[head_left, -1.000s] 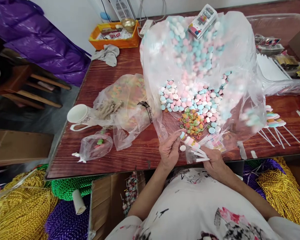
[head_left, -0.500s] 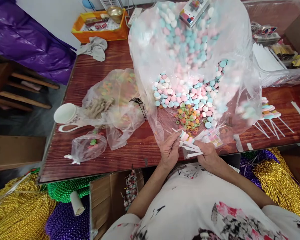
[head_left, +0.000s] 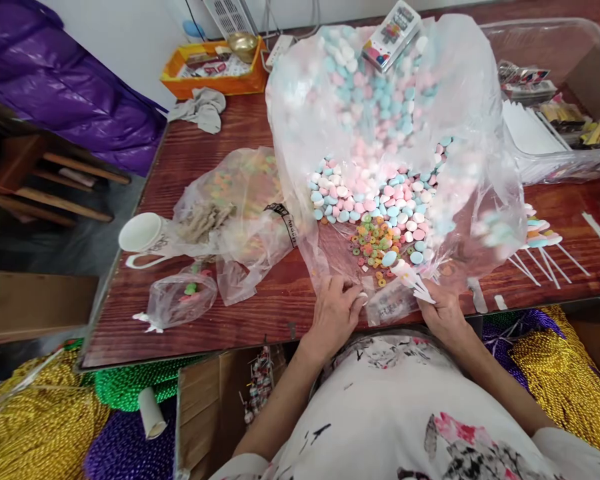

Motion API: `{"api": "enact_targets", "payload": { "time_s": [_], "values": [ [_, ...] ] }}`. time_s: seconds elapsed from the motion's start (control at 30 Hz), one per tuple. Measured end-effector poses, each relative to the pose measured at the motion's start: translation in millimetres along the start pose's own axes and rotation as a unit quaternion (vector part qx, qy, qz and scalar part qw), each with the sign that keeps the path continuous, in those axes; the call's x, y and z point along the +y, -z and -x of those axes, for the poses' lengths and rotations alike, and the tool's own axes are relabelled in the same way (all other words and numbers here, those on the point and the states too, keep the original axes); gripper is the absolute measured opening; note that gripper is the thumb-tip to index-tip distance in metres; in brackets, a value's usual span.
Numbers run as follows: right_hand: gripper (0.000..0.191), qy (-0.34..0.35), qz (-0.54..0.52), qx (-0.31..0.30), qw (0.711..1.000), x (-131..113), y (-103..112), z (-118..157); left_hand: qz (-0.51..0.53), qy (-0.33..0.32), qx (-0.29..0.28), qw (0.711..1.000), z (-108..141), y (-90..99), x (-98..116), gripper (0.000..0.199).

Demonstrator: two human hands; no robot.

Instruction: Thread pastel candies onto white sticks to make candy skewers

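Observation:
My right hand (head_left: pixel 441 308) is closed on several white sticks (head_left: pixel 420 288), whose far ends lie by the candy pile. My left hand (head_left: pixel 333 310) is at the table's front edge, thumb and fingers pinched at a small white piece (head_left: pixel 363 298). Between the hands lies a small clear packet (head_left: pixel 391 303). Just beyond are small ring-shaped candies (head_left: pixel 373 240) in orange, green and yellow. Pink, blue and white round candies (head_left: pixel 405 217) spill from a large clear bag (head_left: pixel 300 113). Sticks with stacked candies (head_left: pixel 543 240) lie at the right.
A white mug (head_left: pixel 141 233), a knotted small bag (head_left: pixel 180 300) and a crumpled bag (head_left: pixel 245 180) stand or lie at left. An orange tray (head_left: pixel 220 83) is at the back left, a clear bin (head_left: pixel 555 157) at the right.
My hands have moved apart. The right hand has carried the sticks right and slightly down; the left hand has left them and dropped toward the table edge. The view has shifted slightly.

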State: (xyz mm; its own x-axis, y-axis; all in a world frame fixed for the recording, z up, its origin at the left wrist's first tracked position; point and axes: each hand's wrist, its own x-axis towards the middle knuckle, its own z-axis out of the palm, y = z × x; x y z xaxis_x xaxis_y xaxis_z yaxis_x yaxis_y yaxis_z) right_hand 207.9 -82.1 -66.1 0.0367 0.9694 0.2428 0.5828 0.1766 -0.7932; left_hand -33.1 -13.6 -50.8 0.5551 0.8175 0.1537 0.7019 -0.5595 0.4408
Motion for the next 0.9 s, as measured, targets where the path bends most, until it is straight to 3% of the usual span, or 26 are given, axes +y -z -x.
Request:
{"api": "enact_targets", "payload": {
  "time_s": [0.1, 0.17, 0.23, 0.3, 0.37, 0.43, 0.47, 0.63, 0.8, 0.9],
  "values": [
    [0.024, 0.014, 0.000, -0.009, 1.000, -2.8, 3.2, 2.6, -0.032, -0.029, 0.012, 0.999, 8.6, -7.9, 9.4, 0.016],
    [0.024, 0.027, 0.004, -0.016, 0.999, -4.0, 4.1, 4.2, 0.030, -0.056, 0.036, 0.997, 13.5, -13.0, 10.8, 0.015],
    [0.026, 0.038, 0.007, -0.021, 0.999, -4.8, 3.8, 6.3, 0.144, -0.034, 0.069, 0.987, 13.9, -14.7, 9.3, 0.014],
    [0.028, 0.053, -0.005, -0.036, 0.998, -6.4, 1.5, 8.4, 0.284, 0.060, 0.116, 0.950, 8.1, -12.6, 7.3, 0.013],
    [0.029, 0.073, -0.022, -0.055, 0.996, -9.8, -2.5, 9.7, 0.407, 0.165, 0.167, 0.883, -2.7, -8.4, 6.1, 0.020],
    [0.029, 0.089, -0.027, -0.066, 0.994, -14.5, -7.1, 9.4, 0.477, 0.206, 0.210, 0.828, -14.2, -4.6, 5.9, 0.025],
    [0.028, 0.091, -0.024, -0.067, 0.993, -16.9, -9.2, 8.8, 0.495, 0.205, 0.223, 0.814, -18.6, -3.5, 6.4, 0.025],
    [0.029, 0.082, 0.005, -0.065, 0.994, -22.5, -12.7, 3.7, 0.552, 0.176, 0.220, 0.785, -20.1, -5.3, 14.2, 0.021],
    [0.030, 0.077, 0.020, -0.072, 0.994, -21.8, -13.5, 3.6, 0.584, 0.206, 0.230, 0.751, -16.4, -4.9, 20.1, 0.021],
    [0.031, 0.084, 0.017, -0.076, 0.993, -22.1, -15.5, 4.5, 0.622, 0.225, 0.235, 0.712, -20.4, -0.6, 21.4, 0.022]
  ]
}}
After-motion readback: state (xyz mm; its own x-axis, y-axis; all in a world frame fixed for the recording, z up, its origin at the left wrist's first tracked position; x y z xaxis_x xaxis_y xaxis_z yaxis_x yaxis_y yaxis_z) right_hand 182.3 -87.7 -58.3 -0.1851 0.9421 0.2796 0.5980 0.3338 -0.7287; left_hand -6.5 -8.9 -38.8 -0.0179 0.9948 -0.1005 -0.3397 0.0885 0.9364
